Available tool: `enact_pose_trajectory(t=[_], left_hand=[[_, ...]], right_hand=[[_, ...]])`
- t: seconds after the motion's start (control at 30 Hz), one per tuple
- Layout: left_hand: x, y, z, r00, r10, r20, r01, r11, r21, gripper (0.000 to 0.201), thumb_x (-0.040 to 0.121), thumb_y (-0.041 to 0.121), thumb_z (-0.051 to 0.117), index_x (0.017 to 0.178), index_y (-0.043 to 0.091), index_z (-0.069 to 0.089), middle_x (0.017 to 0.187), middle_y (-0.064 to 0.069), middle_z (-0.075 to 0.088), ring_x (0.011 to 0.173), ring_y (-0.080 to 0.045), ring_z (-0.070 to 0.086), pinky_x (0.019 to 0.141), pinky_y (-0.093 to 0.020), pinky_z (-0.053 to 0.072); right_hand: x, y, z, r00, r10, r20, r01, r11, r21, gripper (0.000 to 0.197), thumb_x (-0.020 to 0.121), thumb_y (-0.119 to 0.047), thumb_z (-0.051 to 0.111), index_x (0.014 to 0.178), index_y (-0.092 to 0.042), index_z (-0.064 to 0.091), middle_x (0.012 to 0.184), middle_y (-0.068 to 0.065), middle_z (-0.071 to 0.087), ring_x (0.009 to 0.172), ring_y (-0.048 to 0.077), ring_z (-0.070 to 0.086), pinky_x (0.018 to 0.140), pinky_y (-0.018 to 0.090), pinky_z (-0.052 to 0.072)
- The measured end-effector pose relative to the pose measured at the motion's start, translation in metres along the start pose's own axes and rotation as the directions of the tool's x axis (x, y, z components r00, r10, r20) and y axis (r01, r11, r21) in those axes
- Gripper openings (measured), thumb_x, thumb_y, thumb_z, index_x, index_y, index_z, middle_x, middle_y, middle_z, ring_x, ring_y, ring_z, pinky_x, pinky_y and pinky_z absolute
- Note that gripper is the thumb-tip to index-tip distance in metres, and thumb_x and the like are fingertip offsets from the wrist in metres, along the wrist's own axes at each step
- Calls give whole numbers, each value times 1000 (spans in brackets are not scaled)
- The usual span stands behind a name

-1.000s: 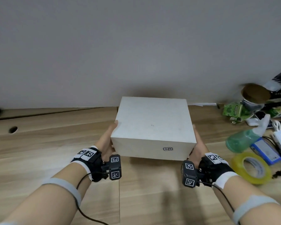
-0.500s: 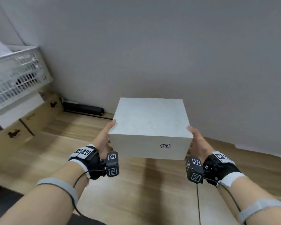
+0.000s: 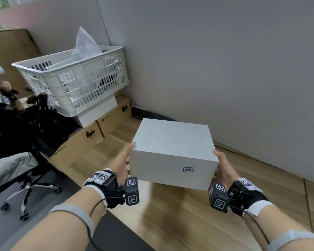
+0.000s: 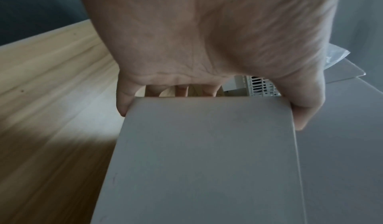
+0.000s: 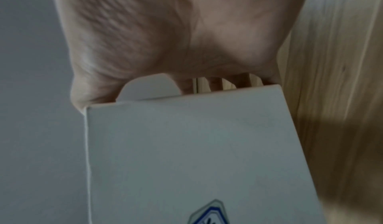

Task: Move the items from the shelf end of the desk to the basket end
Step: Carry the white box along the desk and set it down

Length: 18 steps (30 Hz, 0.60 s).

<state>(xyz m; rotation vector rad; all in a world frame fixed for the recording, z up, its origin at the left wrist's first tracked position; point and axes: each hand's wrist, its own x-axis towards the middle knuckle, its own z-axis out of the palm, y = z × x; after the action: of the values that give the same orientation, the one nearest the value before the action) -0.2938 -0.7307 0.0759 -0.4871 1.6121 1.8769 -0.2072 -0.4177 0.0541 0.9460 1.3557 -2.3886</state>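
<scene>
Since the earlier frames the white box has been swinging away from the cluttered end, and the basket is now coming into sight ahead on the left.

In the head view the box is hanging in the air above the wooden counter, clamped between the left hand and the right hand, thumbs lying along its top edges. The basket is sitting on stacked cartons near the wall.

The left wrist view is showing the left hand's fingers curling under the box's far edge, thumb on the adjacent face. The right wrist view is showing the right hand doing the same, its fingers wrapping below.

The box could slip, I think, because it is being held only by side pressure on smooth card, and a loose flap is sticking up by the right palm. The contents are hidden, the fingertips are out of sight beneath, and the counter is motion-blurred.
</scene>
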Motion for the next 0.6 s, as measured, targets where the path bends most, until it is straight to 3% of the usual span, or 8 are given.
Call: enact_pose_trajectory(t=[0.17,0.3,0.4,0.47,0.53,0.6], left_hand=[[54,26,-34,994,-32,-100,37,998,53,89,56,77,71,127,26,56,130,-8,56,118,-38,57,86,-51,53],[104,51,-53,984,-45,-172,57,996,68,89,58,80,66,129,28,56,133,-5,53,119,-36,54,96,-56,49],[137,61,-74,985,-62,-161,66,998,22,95,54,84,66,132,33,55,135,-5,54,117,-33,58,83,-51,57],[151,65,-88,987,-86,-137,89,996,13,95,56,86,63,134,34,52,134,-6,56,115,-32,60,72,-46,59],[166,66,-101,989,-91,-117,97,994,41,96,55,85,66,136,35,51,134,-5,59,118,-29,60,77,-43,58],[184,67,-113,988,-87,-125,94,994,54,97,54,77,73,136,31,51,133,-6,62,121,-25,59,91,-44,52]], right_hand=[[67,9,36,999,39,-31,-38,999,16,54,83,-58,58,116,-15,51,56,4,51,33,19,53,43,27,48],[127,9,69,994,107,-32,-105,993,53,64,82,-58,60,129,-16,50,85,11,51,53,27,58,51,34,53],[160,10,94,984,175,-27,-172,981,85,67,78,-60,62,125,-14,47,91,16,55,61,31,62,60,42,57],[174,10,108,976,213,-51,-209,974,84,68,75,-62,63,123,-16,51,105,17,58,83,36,63,79,51,54],[185,10,123,972,223,-77,-219,974,56,67,75,-64,61,123,-18,53,111,17,58,95,37,60,83,50,51],[197,8,136,972,214,-93,-211,976,42,66,76,-66,60,121,-18,52,111,17,59,96,37,60,81,48,53]])
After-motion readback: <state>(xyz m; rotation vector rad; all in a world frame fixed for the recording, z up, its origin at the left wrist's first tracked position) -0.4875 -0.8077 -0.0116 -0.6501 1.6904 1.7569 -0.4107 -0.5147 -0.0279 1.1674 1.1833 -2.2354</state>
